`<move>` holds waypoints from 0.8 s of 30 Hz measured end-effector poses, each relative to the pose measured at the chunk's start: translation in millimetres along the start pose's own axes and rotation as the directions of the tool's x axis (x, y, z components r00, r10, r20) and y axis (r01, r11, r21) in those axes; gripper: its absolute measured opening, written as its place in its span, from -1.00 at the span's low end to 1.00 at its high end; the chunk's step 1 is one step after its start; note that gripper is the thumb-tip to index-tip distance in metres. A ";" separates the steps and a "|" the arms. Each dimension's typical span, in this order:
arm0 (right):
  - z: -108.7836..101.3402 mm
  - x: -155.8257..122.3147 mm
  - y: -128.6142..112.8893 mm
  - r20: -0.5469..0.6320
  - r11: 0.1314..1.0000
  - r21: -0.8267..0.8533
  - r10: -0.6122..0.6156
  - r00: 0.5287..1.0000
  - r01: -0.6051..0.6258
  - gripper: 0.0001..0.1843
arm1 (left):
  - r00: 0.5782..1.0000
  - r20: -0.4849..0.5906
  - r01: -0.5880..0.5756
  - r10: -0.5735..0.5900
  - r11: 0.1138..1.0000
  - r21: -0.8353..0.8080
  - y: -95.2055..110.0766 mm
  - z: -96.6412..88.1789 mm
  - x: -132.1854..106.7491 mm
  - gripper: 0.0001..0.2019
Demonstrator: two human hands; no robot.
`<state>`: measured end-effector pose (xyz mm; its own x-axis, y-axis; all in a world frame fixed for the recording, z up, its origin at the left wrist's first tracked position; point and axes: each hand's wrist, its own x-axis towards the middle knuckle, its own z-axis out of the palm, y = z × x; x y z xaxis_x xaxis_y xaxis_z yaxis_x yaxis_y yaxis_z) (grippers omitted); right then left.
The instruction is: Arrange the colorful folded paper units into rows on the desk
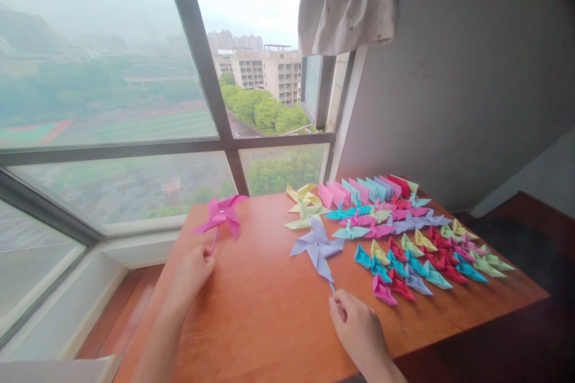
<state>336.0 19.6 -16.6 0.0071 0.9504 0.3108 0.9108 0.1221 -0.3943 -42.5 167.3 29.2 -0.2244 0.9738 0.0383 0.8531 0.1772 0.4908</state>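
My left hand (pixel 196 270) is closed round the stick of a pink paper pinwheel (pixel 223 213), whose blades stand up near the table's far left corner. The thin stick of a lavender paper pinwheel (pixel 317 245) is pinched in my right hand (pixel 357 324). That pinwheel lies at or just above the tabletop; I cannot tell whether it touches. Right behind it are a pale green pinwheel (pixel 307 213) and a yellow pinwheel (pixel 300 193), partly overlapping.
The brown table (pixel 256 305) bears rows of folded paper boats (pixel 415 280), paper cranes (pixel 351 231) and standing folded pieces (pixel 354 190) on its right half. A window frame (pixel 229 143) borders the far side, with a curtain (pixel 350 3) above. A grey wall (pixel 440 78) rises at right.
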 end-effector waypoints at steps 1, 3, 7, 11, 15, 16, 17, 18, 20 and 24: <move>0.4 0.6 -1.8 0.006 1.000 0.010 -0.006 1.000 0.006 -0.70 | 1.000 0.007 -0.009 0.009 0.998 -0.054 3.0 0.6 -4.6 -0.95; -0.1 2.6 -7.7 0.014 0.999 0.032 -0.009 1.000 0.009 -0.71 | 0.999 0.033 -0.023 0.029 0.984 -0.179 12.5 4.9 -15.5 -0.90; -4.8 11.1 -27.8 0.036 0.995 0.097 -0.020 0.999 0.016 -0.71 | 0.989 0.118 -0.025 0.087 0.894 -0.448 45.6 28.7 -44.1 -0.72; -10.3 22.9 -49.0 0.074 0.977 0.212 -0.041 0.996 0.025 -0.75 | 0.958 0.238 0.045 0.158 0.739 -0.672 89.7 62.9 -78.2 -0.66; -11.9 30.2 -58.2 0.087 0.958 0.288 -0.029 0.996 0.003 -0.79 | 0.900 0.379 0.257 0.214 0.441 -0.860 126.1 85.3 -108.5 -0.72; -11.6 30.6 -58.1 0.091 0.955 0.298 -0.023 0.996 -0.005 -0.79 | 0.891 0.398 0.289 0.218 0.404 -0.868 132.3 88.4 -114.2 -0.72; -11.2 30.5 -57.2 0.096 0.952 0.304 -0.014 0.995 -0.016 -0.79 | 0.883 0.416 0.317 0.218 0.377 -0.870 137.3 90.9 -119.1 -0.72; -10.7 29.9 -55.8 0.100 0.951 0.308 -0.004 0.995 -0.028 -0.79 | 0.875 0.433 0.343 0.215 0.357 -0.869 141.3 92.9 -123.1 -0.71; -9.6 28.1 -52.1 0.105 0.949 0.313 0.016 0.994 -0.048 -0.79 | 0.864 0.458 0.379 0.208 0.327 -0.865 146.8 96.3 -128.8 -0.70; -6.9 25.9 -45.3 0.106 0.936 0.343 0.040 0.994 -0.074 -0.79 | 0.861 0.463 0.392 0.212 0.303 -0.868 152.6 102.7 -133.3 -0.69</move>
<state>297.7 36.7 15.3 -0.0005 0.9794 0.2020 0.7108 0.1424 -0.6889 166.0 79.2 9.7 0.2062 0.9418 -0.2656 -0.2382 0.3116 0.9199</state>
